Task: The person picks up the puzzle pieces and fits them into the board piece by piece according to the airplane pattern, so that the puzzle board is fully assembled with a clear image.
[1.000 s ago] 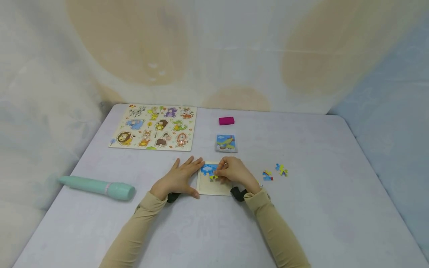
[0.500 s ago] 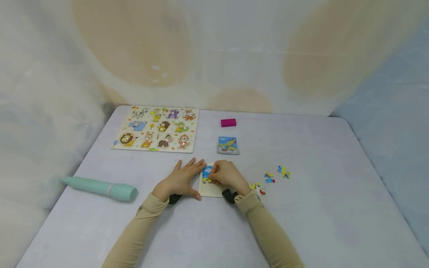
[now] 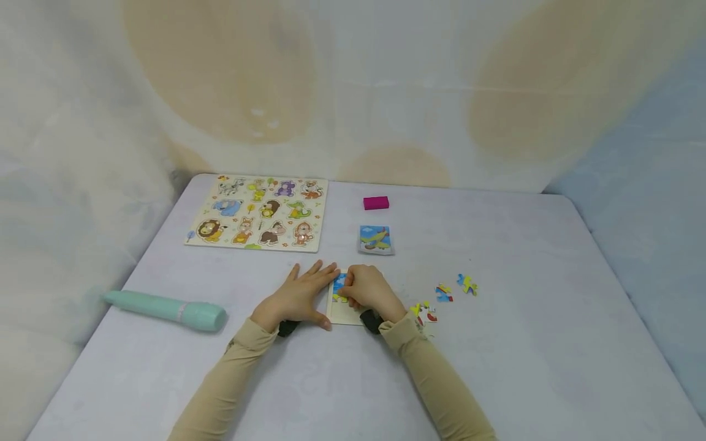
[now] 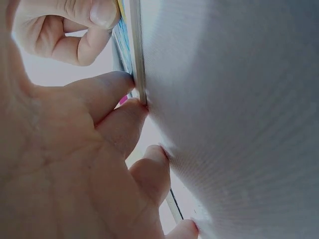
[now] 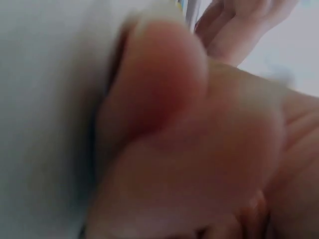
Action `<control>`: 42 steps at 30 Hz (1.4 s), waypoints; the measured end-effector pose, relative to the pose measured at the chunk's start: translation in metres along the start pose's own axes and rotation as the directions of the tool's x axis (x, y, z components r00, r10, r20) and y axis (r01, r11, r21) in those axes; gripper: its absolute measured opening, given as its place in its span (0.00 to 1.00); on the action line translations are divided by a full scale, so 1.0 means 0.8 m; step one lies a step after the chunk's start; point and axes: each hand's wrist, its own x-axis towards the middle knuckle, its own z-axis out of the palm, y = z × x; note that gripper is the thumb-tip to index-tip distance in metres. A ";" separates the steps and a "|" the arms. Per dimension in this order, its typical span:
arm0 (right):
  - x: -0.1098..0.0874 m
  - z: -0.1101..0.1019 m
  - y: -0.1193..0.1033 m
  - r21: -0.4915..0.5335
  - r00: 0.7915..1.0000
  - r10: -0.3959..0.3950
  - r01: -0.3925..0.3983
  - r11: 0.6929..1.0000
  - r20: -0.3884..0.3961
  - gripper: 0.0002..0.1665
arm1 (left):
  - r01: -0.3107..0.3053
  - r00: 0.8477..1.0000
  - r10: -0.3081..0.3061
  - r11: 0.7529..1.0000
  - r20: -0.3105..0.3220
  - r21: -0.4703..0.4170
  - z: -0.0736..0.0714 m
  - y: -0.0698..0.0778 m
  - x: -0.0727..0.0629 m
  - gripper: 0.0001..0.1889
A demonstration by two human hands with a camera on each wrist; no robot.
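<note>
A small wooden puzzle board (image 3: 344, 315) lies between my hands, with blue and yellow jigsaw pieces (image 3: 339, 288) along its upper left. My left hand (image 3: 298, 296) is spread flat beside it, its fingers and thumb touching the board's left edge. In the left wrist view, fingertips of the left hand (image 4: 94, 144) meet the board's side (image 4: 135, 50). My right hand (image 3: 371, 290) is over the board with curled fingers, its thumb (image 4: 103, 14) pressing on the pieces. The right wrist view shows the right hand's thumb and fingers (image 5: 164, 84) blurred, no piece between them. The hand hides the board's right part.
Several loose jigsaw pieces (image 3: 423, 312) lie right of the board. Behind it are a packaged airplane picture puzzle (image 3: 375, 239) and a magenta block (image 3: 375, 203). An animal peg puzzle (image 3: 256, 213) is at the back left; a mint-green microphone-shaped toy (image 3: 165, 310) lies at left.
My right hand has shifted slightly left over the board, and its thumb now presses where the yellow piece sits in line with the blue ones. The left hand stays at the board's edge.
</note>
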 end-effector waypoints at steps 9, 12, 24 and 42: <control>-0.001 -0.014 0.014 0.122 0.991 -0.072 0.059 0.991 0.109 0.08 | -0.027 1.000 0.027 1.000 -0.003 -0.001 0.001 -0.002 -0.001 0.54; -0.003 -0.042 0.035 0.214 0.984 -0.105 0.073 0.974 0.141 0.11 | -0.023 1.000 0.022 1.000 0.006 0.011 -0.001 -0.002 -0.001 0.54; -0.088 -0.171 0.167 0.241 0.984 0.003 0.041 0.970 -0.178 0.28 | -0.025 1.000 0.025 0.999 -0.004 0.032 0.005 -0.005 0.002 0.55; -0.108 -0.179 0.216 -0.064 0.984 -0.035 0.024 0.998 -0.173 0.26 | -0.026 1.000 0.026 0.999 -0.017 0.021 0.003 -0.003 0.000 0.55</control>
